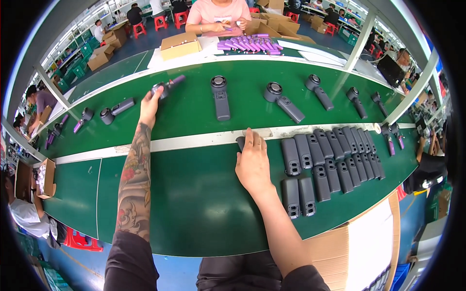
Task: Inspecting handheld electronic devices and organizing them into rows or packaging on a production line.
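Note:
My left hand (pixel 149 107), at the end of a tattooed forearm, reaches over the far green belt. It grips a handheld fan (pixel 161 89) by its round grey head; a purple battery (pixel 177 80) shows where the handle cover is off. My right hand (pixel 253 167) is at the white divider rail, its fingers closed over a dark grey handle cover (pixel 241 141), mostly hidden beneath them. To its right, several similar handle covers (pixel 321 182) lie in rows on the near green surface. A grey fan with a complete handle (pixel 221 99) lies on the belt beyond my hands.
More fans (pixel 290 107) are spaced along the belt. The white rail (pixel 194 141) separates it from my work surface. Across from me, a person (pixel 219 19) handles parts behind a heap of purple batteries (pixel 250 44) and a cardboard box (pixel 180 47). White posts (pixel 360 43) rise beside the belt.

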`<state>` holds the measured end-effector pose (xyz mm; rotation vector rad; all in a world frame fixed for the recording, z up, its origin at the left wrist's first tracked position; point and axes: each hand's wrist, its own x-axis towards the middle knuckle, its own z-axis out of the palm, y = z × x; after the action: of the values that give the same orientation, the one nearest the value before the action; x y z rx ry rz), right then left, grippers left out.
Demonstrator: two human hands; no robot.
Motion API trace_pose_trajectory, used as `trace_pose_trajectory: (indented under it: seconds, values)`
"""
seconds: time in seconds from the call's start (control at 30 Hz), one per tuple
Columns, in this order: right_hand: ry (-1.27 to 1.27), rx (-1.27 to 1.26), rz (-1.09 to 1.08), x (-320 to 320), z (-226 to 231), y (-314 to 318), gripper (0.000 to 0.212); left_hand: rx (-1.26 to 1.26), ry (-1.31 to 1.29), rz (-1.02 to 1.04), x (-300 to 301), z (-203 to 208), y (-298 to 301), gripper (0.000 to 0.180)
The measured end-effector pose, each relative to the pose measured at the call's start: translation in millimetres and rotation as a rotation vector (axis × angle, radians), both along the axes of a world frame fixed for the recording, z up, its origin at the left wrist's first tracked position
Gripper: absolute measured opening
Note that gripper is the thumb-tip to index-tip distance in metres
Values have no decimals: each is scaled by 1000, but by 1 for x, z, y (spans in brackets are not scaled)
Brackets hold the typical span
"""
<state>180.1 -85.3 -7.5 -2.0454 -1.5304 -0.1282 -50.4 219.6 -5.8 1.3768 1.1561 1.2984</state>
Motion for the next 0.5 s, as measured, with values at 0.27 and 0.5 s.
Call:
trace_pose_trajectory:
  seconds: [0.27,0.5]
  values:
    - [148,-7,108,-2,27,-4,46,-186,-682,-202,-38,4,-94,55]
    - [1301,90,298,-12,37,0,32,-321,-992,-342,-30,18,-179,55]
